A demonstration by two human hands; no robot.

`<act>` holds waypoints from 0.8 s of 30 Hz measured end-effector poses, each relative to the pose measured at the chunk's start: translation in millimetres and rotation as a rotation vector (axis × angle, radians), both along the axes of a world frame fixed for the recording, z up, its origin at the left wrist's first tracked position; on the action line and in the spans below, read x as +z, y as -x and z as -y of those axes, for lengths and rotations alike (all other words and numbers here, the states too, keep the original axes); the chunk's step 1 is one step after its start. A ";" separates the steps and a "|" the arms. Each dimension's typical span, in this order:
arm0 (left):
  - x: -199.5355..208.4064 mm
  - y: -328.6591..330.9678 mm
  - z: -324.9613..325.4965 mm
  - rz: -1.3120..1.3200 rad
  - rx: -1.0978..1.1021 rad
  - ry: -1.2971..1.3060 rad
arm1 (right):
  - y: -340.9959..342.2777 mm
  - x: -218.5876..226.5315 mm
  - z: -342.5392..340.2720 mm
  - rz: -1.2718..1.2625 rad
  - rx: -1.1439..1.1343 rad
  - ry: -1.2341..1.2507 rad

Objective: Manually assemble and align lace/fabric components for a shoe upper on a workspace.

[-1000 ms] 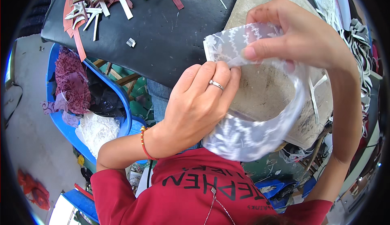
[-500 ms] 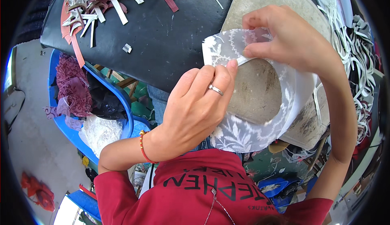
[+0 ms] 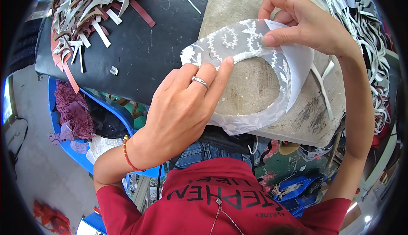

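the white lace loop (image 3: 237,38) is over the grey surface (image 3: 316,103). the right hand (image 3: 304,28), nearly closed, pinches its far edge. the left hand (image 3: 182,95), fingers bent, touches the inner edge; i can't tell if it grips. uneven pulling could crease it.

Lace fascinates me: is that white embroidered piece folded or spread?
Mostly spread: the sheer embroidered fabric shows its pattern and curved opening. Whether its plain right side is folded: cannot tell.

Lace piece (image 3: 240,39) over board (image 3: 312,120). Forked strip (image 3: 324,91) on board, right of lace. Bench (image 3: 131,61) left of board; strip heap (image 3: 91,10) at its far left corner. Left, below bench: basket (image 3: 78,154), fabric scraps (image 3: 74,112) inside. More strips (image 3: 376,61) right of board.
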State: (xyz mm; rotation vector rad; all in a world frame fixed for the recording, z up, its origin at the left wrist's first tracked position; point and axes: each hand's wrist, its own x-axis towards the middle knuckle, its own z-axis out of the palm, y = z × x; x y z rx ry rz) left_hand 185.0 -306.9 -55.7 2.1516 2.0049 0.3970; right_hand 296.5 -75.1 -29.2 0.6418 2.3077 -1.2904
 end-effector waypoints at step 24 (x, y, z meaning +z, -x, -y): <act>-19.1 -17.3 -25.5 -0.169 -0.034 -0.225 | -81.6 -0.3 92.2 -0.553 -0.847 1.049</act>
